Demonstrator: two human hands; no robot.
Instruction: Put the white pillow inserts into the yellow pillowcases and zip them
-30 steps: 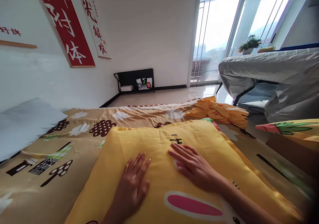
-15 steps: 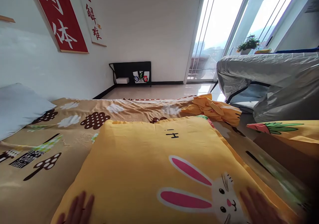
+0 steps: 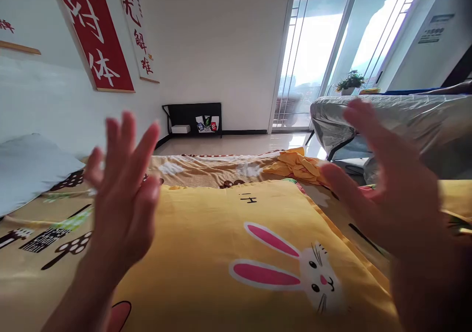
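the patterned bed (image 3: 44, 243) bears a yellow pillow (image 3: 228, 253) and grey pillow (image 3: 29, 169).

Left hand (image 3: 121, 194): raised, fingers spread and pointing up, back of hand toward the camera, holding nothing.
Left forearm (image 3: 75, 300): comes in from the bottom edge, angled up and to the right.
Right hand (image 3: 391, 199): raised, fingers splayed up and to the left, thumb out, empty, slightly blurred.
Right wrist (image 3: 424, 287): low right, in shadow.

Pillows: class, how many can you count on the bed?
2. A yellow rabbit-print pillow lies in front, between the raised left hand and right hand; a pale grey pillow lies at the far left. The right hand may hide another.
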